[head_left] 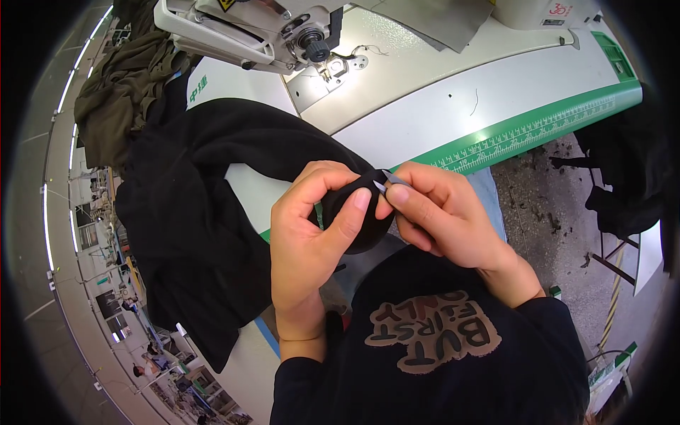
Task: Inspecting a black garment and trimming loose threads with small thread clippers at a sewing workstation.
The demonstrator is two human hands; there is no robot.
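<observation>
A black garment (205,163) spreads over the left of the sewing table, and one tube-like end of it comes up between my hands. My left hand (308,227) pinches that end, its thumb on the front of the cloth and its fingers behind. In my right hand (450,216) are small thread snips (380,186), gripped between thumb and fingers. Their pointed metal blades lie at the upper edge of the cloth, beside my left thumb. Most of the snips is hidden by my right fingers, and I cannot tell whether a thread is between the blades.
Beyond my hands stands a white sewing machine (234,35), its lit needle area (329,73) above the bed. A green ruler strip (524,134) edges the table. Grey sheet material (439,21) lies at the back, brown garments (117,92) are piled far left, and black cloth (630,177) hangs at right.
</observation>
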